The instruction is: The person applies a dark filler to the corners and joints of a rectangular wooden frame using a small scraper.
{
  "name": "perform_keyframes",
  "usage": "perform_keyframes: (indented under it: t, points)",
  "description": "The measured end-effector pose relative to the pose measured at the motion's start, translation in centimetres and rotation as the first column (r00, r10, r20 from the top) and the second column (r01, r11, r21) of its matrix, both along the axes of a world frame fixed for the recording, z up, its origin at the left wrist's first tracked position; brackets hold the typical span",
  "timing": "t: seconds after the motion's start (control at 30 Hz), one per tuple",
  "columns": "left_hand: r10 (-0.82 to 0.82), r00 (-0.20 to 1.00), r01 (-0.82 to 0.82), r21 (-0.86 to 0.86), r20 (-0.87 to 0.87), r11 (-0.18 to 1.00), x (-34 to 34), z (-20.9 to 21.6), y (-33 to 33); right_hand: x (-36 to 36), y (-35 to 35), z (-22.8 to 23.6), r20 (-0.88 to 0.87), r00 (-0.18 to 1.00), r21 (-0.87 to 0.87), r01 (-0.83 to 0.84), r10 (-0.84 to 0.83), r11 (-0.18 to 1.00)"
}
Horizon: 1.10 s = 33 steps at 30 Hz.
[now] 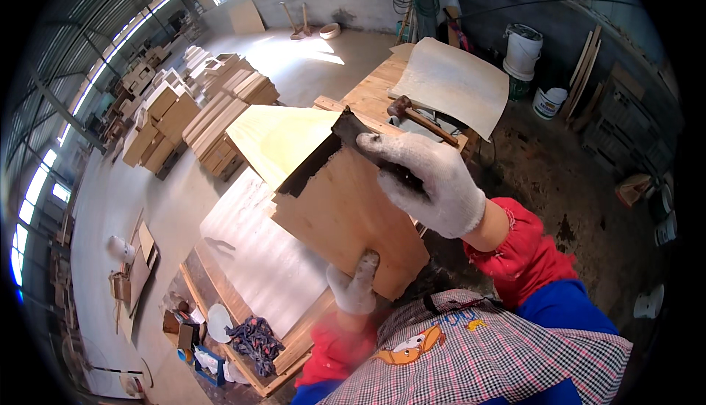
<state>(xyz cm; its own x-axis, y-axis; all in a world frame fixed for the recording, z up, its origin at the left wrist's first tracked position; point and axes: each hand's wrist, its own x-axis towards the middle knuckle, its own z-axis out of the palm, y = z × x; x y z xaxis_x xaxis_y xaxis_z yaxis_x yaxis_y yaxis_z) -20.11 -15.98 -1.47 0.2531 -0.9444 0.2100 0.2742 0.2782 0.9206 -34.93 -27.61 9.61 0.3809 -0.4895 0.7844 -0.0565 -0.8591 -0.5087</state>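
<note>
A pale wooden box is tilted in front of me, its yellowish side turned to the upper left. My left hand, in a stained white glove, grips its lower end with the thumb flat on the near face. At the upper right corner my gloved right hand pinches a dark, ragged-edged piece, perhaps sandpaper or cloth. A dark band runs along the box edge below it; whether it belongs to that piece I cannot tell. The box hides some left fingers.
Under the box stands a workbench with a white sheet. A dark crumpled rag lies at its near left corner. Beyond my right hand, a mallet rests near a curved pale sheet. Stacked wooden boxes and white buckets stand farther off.
</note>
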Motion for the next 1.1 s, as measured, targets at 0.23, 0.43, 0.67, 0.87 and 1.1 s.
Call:
perform_keyframes:
  t: [0.23, 0.43, 0.67, 0.87, 1.1]
  points:
    - [0.013, 1.000, -0.013, -0.003, -0.022, 1.000, 0.4, -1.1, 0.5, -1.2, -1.1, 1.3, 0.000, 0.998, -0.021, 0.069, -0.069, 0.997]
    - [-0.009, 1.000, 0.008, -0.049, -0.027, 0.999, 0.4, -0.7, 0.5, -1.9, 0.5, 3.2, -0.431, 0.899, -0.200, -0.018, -0.071, 0.980]
    - [0.030, 0.997, -0.033, -0.052, -0.064, 0.998, 0.2, -0.6, 0.3, -4.7, -2.3, 3.2, -0.361, 0.927, -0.149, 0.048, -0.099, 0.988]
    - [0.030, 0.999, -0.032, -0.044, -0.040, 0.999, 0.8, -1.6, 0.4, -3.6, -0.9, 0.9, 0.221, 0.869, 0.633, -0.473, 0.442, 0.613]
    - [0.035, 0.998, -0.039, -0.075, -0.053, 0.996, 1.0, -2.3, 0.6, -2.2, -3.6, -0.6, 0.416, 0.787, 0.721, -0.591, 0.456, 0.362]
